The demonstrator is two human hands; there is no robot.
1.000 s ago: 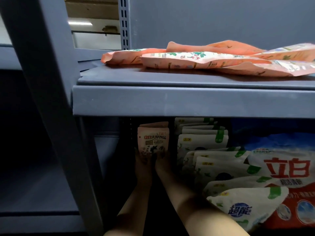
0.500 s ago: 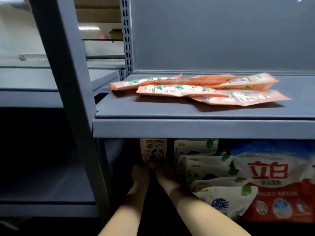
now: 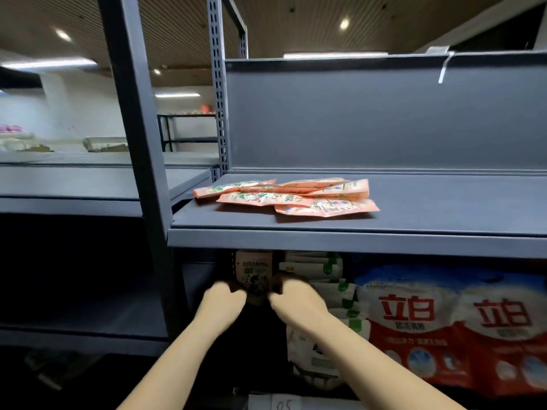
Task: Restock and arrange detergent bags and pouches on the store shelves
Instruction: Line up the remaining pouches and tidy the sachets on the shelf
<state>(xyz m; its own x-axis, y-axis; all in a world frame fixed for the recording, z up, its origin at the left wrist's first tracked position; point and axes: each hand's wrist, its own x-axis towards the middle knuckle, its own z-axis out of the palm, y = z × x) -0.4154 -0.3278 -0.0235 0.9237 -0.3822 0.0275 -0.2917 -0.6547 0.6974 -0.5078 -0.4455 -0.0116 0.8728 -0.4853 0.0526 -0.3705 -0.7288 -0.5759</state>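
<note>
The upper shelf (image 3: 355,241) hid the pouch (image 3: 254,272) top; I judged it could snag there. At six o'clock, my left hand (image 3: 225,297) and right hand (image 3: 293,300) pinched the pouch's lower corners; blur suggested a slip.

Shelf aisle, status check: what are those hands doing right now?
Left hand and right hand gripping upright pink detergent pouch, lower shelf. White-green pouches crowd its right. Loose pink pouches above, untouched.

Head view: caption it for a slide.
Both hands, left hand and right hand, steady an upright pink pouch on the lower shelf.
</note>
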